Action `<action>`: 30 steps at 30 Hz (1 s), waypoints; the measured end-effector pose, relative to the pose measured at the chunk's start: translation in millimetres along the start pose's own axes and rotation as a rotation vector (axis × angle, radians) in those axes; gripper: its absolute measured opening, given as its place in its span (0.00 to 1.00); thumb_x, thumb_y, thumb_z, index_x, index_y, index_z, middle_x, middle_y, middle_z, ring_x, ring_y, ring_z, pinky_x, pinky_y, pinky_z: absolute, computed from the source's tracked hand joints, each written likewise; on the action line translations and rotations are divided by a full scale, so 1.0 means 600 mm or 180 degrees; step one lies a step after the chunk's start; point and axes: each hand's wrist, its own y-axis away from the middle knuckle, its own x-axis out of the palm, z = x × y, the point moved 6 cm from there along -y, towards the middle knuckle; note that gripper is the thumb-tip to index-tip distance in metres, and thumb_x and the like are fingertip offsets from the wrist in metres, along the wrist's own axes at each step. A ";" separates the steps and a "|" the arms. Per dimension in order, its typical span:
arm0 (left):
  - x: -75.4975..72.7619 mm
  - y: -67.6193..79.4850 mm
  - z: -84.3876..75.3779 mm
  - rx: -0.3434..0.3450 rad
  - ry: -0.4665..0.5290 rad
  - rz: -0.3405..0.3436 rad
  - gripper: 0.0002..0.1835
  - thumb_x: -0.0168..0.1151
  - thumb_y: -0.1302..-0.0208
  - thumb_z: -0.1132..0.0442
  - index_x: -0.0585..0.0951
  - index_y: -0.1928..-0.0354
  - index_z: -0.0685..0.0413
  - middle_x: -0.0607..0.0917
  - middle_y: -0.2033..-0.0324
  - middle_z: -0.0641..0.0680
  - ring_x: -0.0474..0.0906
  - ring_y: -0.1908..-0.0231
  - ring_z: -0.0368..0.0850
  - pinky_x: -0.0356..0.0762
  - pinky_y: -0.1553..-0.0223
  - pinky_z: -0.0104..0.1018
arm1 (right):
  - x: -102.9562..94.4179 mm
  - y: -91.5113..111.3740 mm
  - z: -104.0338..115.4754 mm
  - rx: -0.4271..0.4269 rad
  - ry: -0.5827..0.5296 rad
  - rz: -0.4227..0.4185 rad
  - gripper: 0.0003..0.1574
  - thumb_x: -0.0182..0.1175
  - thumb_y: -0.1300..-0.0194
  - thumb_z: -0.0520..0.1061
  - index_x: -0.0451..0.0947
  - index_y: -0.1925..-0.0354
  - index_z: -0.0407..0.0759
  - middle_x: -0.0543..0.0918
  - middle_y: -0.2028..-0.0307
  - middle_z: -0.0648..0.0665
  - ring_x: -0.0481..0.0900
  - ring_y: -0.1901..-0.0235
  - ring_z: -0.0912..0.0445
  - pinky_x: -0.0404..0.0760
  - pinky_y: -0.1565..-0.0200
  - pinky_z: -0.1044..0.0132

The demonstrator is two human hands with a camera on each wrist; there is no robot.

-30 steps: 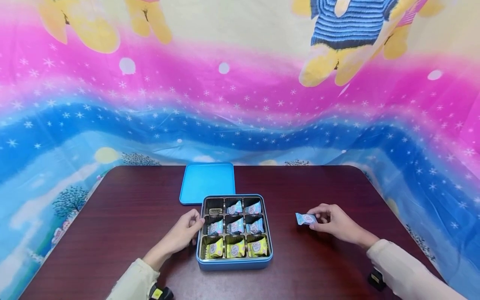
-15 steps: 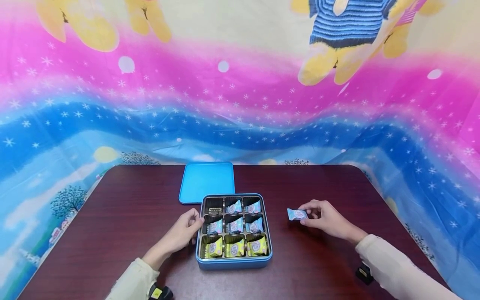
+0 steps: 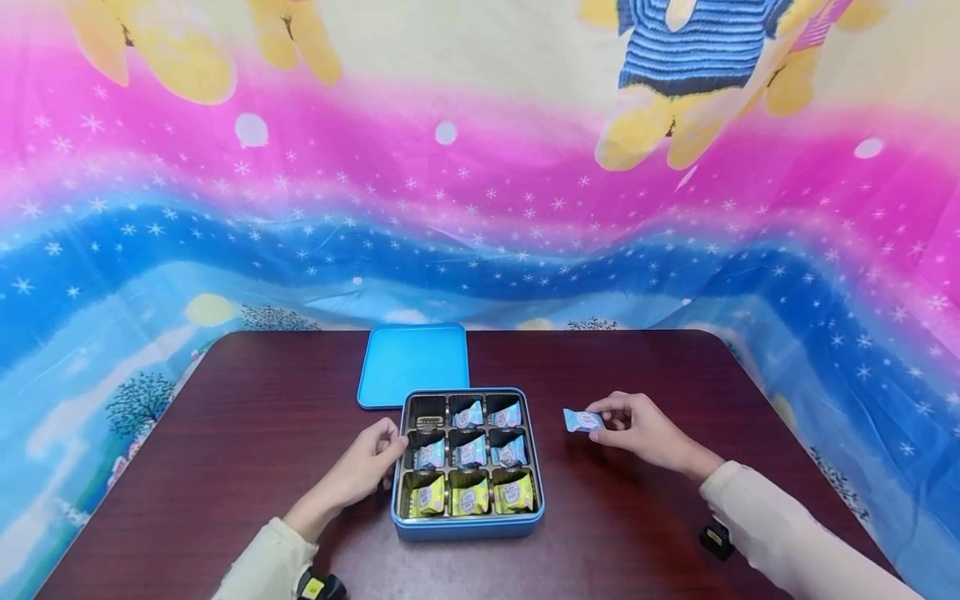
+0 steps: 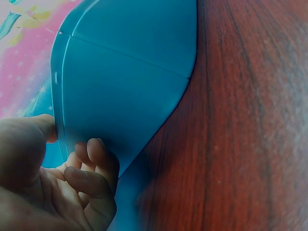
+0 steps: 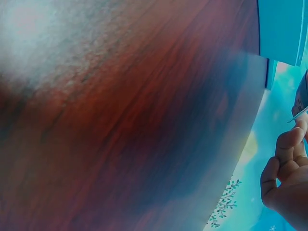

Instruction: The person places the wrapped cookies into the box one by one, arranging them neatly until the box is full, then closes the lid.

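Observation:
A blue tin box [image 3: 468,527] with a dark divided tray stands on the table. Its front row has yellow-wrapped candies [image 3: 470,497]; blue-wrapped candies [image 3: 470,451] fill the middle row and two back compartments. The back left compartment shows only its ridged floor. My left hand [image 3: 369,458] holds the tin's left side, thumb at the rim and fingers curled against the outer wall in the left wrist view. To the right of the tin, my right hand [image 3: 645,429] pinches a blue-wrapped candy [image 3: 582,420] between thumb and fingers, above the table. In the right wrist view it is mostly cut off.
The blue lid [image 3: 415,367] lies behind the tin, to its left, near the table's back edge. A printed cloth [image 3: 480,208] hangs behind the brown table [image 3: 637,533] and along its sides.
My right hand has moved left with the blue-wrapped candy, towards the tin, and slightly farther back. My left hand and the tin have stayed in place.

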 end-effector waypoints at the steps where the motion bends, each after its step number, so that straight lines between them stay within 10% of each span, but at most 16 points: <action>1: 0.000 0.000 0.000 -0.0002 -0.0001 0.0003 0.11 0.51 0.22 0.60 0.66 0.65 0.58 0.71 0.87 0.48 0.72 0.85 0.41 0.66 0.85 0.30 | 0.000 -0.001 0.001 -0.0007 -0.0010 -0.0007 0.16 0.73 0.40 0.43 0.85 0.53 0.44 0.75 0.67 0.45 0.67 0.74 0.63 0.69 0.73 0.70; 30: -0.002 0.003 -0.012 0.0056 0.0086 0.0063 0.13 0.52 0.23 0.60 0.66 0.65 0.59 0.70 0.86 0.48 0.72 0.84 0.43 0.65 0.84 0.30 | 0.003 -0.041 0.044 0.0036 0.0040 0.0053 0.18 0.72 0.38 0.45 0.84 0.50 0.45 0.76 0.66 0.43 0.69 0.71 0.58 0.70 0.71 0.69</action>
